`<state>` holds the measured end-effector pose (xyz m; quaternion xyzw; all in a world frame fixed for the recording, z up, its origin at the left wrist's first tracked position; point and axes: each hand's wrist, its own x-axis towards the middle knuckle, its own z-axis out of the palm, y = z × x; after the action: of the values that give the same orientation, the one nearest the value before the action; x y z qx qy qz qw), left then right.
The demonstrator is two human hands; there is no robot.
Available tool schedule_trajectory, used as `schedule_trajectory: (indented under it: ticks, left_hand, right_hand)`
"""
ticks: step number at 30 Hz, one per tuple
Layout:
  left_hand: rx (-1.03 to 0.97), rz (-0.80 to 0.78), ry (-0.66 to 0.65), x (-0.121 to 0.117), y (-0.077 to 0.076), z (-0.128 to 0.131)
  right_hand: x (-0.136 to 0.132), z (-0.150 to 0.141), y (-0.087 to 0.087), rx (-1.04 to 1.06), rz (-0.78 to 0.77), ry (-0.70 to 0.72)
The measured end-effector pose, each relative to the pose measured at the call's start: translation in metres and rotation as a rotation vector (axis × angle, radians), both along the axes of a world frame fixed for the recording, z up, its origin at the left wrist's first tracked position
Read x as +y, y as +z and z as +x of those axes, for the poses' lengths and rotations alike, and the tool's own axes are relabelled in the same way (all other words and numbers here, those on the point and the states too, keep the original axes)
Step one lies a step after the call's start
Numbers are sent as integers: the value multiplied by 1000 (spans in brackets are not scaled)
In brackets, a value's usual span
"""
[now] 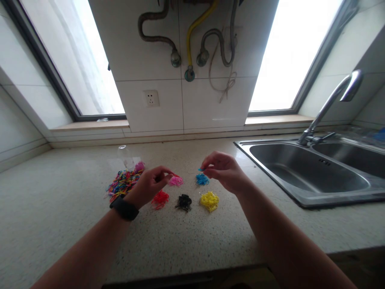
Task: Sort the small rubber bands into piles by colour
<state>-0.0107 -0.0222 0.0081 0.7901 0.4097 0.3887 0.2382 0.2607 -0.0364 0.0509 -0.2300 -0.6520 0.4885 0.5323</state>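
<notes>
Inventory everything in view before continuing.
Counter: one, pale, foreground
Mixed pile: one, multicoloured, left
Container: one, clear, behind mixed pile
Pink pile, blue pile: one each, back row
Red pile, black pile, yellow pile: one each, front row
Sink: one, steel, right
Faucet: one, silver, sink
Hoses: three, grey and yellow, white wall
Cord, socket: one each, whitish, wall
Windows: two, bright, both sides
Wristband: one, black, left wrist
Left hand: one, beside pink pile, red strand at fingertips, grip unclear
Right hand: one, pinching blue piece above blue pile

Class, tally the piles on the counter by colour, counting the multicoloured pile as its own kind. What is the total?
Red pile: 1
Black pile: 1
Yellow pile: 1
Blue pile: 1
Pink pile: 1
Multicoloured pile: 1
Total: 6 piles
</notes>
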Motion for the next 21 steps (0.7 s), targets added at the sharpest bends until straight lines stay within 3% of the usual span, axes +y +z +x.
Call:
schedule_trajectory:
  ticks: [5, 10, 12, 16, 21]
  left_hand:
    - [1, 7, 14, -1, 2, -1]
    - [37, 32, 35, 0, 2, -5]
    - [48, 46, 37, 2, 1, -7]
    - [81, 62, 38, 3, 1, -10]
    - [92, 58, 28, 3, 4, -11]
  right_hand:
    - [6, 11, 1, -221, 82, -87]
    - [35, 34, -19, -811, 267, -443]
    - [46, 41, -31, -1004, 299, -520]
    - [57, 42, -44, -1200, 273, -510]
    - [55, 39, -42, -1256, 260, -450]
